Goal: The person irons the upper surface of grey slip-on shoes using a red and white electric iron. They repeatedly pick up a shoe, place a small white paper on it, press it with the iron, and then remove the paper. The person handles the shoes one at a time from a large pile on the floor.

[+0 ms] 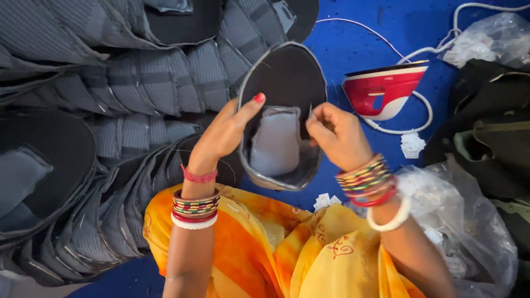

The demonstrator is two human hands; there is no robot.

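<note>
We hold the upper up over our lap, left hand pinching its edge to keep it open, while our right hand has fingertips pressed on a needle at the lining. Iron sits parked aside.

You're holding a black oval shoe-upper piece upright above your lap, inner side facing you; it has a grey striped edge and a pale grey lining patch curling loose at its lower middle
</note>
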